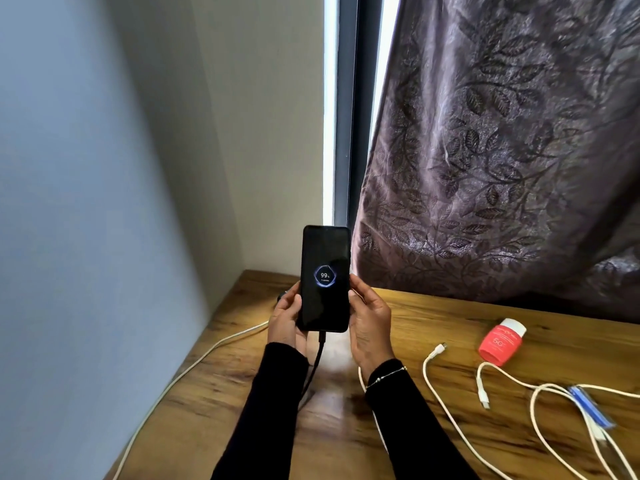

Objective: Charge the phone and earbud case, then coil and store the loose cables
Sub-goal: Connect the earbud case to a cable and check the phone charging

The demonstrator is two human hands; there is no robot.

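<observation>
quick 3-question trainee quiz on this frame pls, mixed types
1. True or false: a black cable is plugged into the bottom of the phone.
2. What number shows on the phone's screen?
3. Which lies nearest the red case on the wooden table? A) white cable B) a mug C) a laptop

Key: 1 true; 2 99; 3 A. Both the left hand and the right hand hold the phone.

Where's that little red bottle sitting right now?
In the head view, the red bottle lies on its side on the wooden table, on the right, below the curtain and just beyond the loose white cables.
</observation>
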